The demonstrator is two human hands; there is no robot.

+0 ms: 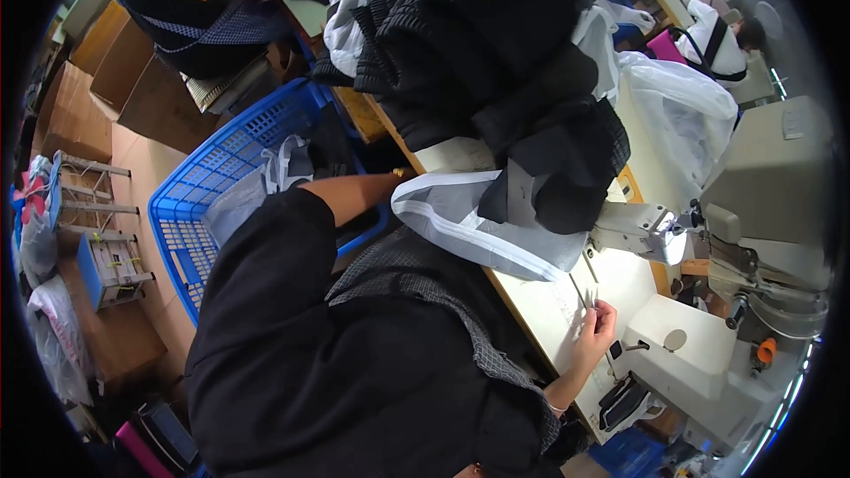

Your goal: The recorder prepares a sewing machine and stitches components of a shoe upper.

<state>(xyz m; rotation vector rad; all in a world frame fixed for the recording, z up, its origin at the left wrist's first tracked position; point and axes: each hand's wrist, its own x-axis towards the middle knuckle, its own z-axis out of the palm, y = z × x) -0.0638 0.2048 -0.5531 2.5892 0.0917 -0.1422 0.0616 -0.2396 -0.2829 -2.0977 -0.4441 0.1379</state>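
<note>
My right hand [602, 323] is closed in a pinch on a thin, dark, two-pronged tool that looks like tweezers [583, 296], with the points toward the sewing machine's arm. On the white machine bed lies a grey mesh piece with white edging [460, 204], its rounded end hanging toward my lap. Dark fabric pieces [567, 168] rest over its far part. My left forearm [354, 196] reaches to the mesh piece's left end. Beyond the wrist, my left hand is hidden, so its fingers do not show. The sewing machine's arm [642, 232] stands just right of the mesh.
A large heap of black and white fabric pieces [478, 44] covers the table's far side. A blue basket [190, 204] with cloth stands at my left. Cardboard boxes [146, 88] and another person [204, 0] are beyond it. A clear plastic bag [682, 106] lies behind the machine.
</note>
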